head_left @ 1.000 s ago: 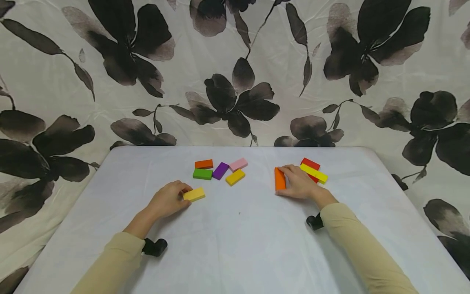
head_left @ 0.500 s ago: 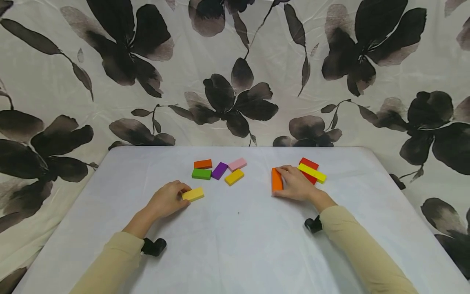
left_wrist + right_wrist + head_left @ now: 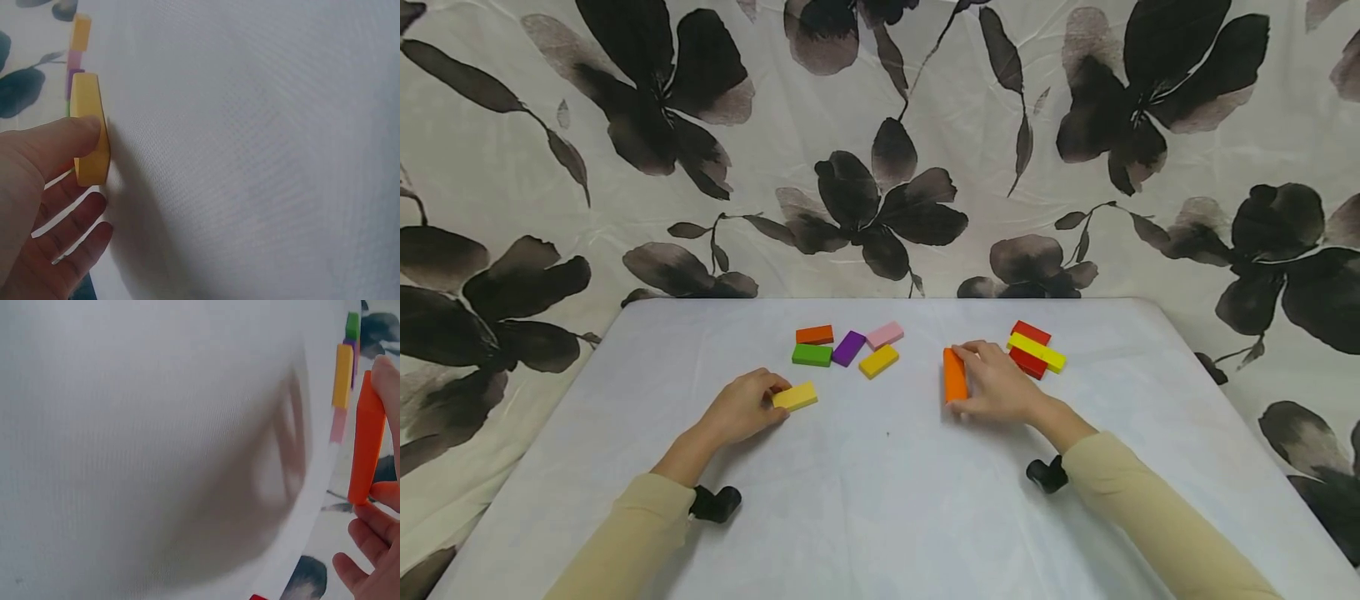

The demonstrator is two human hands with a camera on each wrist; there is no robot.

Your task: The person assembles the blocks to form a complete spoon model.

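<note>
My left hand (image 3: 747,407) pinches a pale yellow block (image 3: 796,397), thumb on its near side, close over the white table in the left wrist view. My right hand (image 3: 1000,385) grips an orange block (image 3: 955,375) by its two ends between thumb and fingers. In the right wrist view that orange block (image 3: 367,444) stands apart from the shadow on the cloth. Between the hands and farther back lie a purple block (image 3: 849,348), a pink block (image 3: 885,335), a deeper yellow block (image 3: 878,362), a green block (image 3: 812,355) and an orange-red block (image 3: 815,335).
Behind my right hand, a bright yellow block (image 3: 1036,352) lies across red blocks (image 3: 1027,363). The white-covered table (image 3: 880,500) ends at a far edge, with a floral cloth (image 3: 880,100) hanging behind. Black wrist cameras (image 3: 717,505) sit below both wrists.
My right hand has moved left and slightly toward me with the orange block, away from the red and yellow blocks. My left hand keeps its hold on the pale yellow block in place.
</note>
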